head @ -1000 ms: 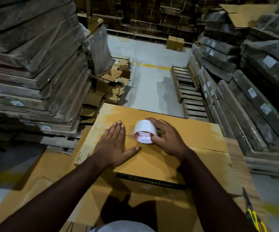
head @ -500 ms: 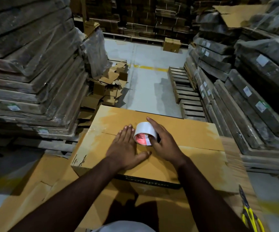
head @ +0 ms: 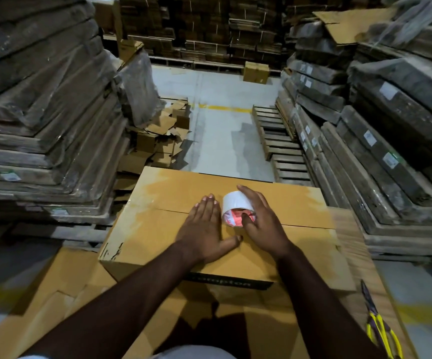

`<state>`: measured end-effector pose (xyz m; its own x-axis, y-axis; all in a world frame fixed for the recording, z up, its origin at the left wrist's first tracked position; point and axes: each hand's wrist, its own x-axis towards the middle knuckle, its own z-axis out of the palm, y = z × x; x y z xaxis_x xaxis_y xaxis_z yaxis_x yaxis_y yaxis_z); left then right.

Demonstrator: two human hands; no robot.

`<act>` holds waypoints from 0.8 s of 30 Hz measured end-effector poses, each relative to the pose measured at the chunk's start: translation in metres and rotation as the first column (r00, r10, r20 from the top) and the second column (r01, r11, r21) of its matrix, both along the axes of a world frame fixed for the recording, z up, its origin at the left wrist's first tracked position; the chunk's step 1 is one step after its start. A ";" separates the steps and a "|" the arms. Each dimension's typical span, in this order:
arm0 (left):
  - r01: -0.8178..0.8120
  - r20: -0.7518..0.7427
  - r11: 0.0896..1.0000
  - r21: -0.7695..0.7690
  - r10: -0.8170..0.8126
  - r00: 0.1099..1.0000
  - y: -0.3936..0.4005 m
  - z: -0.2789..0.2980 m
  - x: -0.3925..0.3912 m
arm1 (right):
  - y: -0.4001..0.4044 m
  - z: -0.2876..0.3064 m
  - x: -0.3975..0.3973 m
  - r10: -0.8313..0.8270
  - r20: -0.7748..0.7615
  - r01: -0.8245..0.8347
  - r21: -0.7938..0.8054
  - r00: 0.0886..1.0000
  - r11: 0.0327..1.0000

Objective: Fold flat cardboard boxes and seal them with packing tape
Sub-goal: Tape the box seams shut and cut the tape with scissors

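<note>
A folded brown cardboard box (head: 158,224) stands in front of me, its two top flaps meeting along a seam across the middle. My left hand (head: 204,229) lies flat on the top with straight fingers, pressing beside the seam. A white roll of packing tape (head: 234,203) with a red core stands on the box top at the seam. My right hand (head: 261,224) holds the roll, thumb inside its core and fingers over its right side.
Flat cardboard sheets (head: 62,294) lie under and left of the box. Yellow-handled scissors (head: 380,330) rest at the lower right. Tall wrapped stacks of flat cardboard (head: 41,112) rise on the left and on the right (head: 391,125). Wooden pallets (head: 279,141) and loose scraps (head: 163,141) lie ahead.
My left hand has slid right, closer to the tape roll. My right hand has shifted its grip, with the thumb now in the roll's core. The view has moved slightly.
</note>
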<state>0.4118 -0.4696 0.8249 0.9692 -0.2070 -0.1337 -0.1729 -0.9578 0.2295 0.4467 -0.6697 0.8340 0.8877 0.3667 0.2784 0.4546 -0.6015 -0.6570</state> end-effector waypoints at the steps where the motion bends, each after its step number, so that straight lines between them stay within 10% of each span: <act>1: 0.011 0.003 1.000 -0.014 -0.011 1.000 -0.006 -0.002 0.002 | 0.002 -0.001 -0.001 0.003 -0.006 -0.003 -0.004 1.000 1.000; 11: 0.028 -0.032 0.999 0.023 -0.027 0.999 -0.002 0.003 0.000 | -0.067 0.012 0.012 -0.152 0.169 0.195 -0.279 0.974 0.940; 15: -0.010 -0.026 0.999 0.043 0.011 1.000 -0.015 0.007 0.000 | -0.060 0.000 0.001 -0.246 -0.040 0.242 -0.079 0.969 0.967; 24: -0.006 -0.030 1.000 -0.018 0.005 1.000 -0.060 0.004 -0.004 | -0.058 0.006 -0.009 -0.112 0.098 0.125 -0.148 0.989 0.981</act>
<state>0.4081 -0.5292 0.8286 0.9658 -0.2045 -0.1592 -0.1605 -0.9543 0.2521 0.4379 -0.7278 0.8401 0.9017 0.3048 0.3067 0.4264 -0.7448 -0.5133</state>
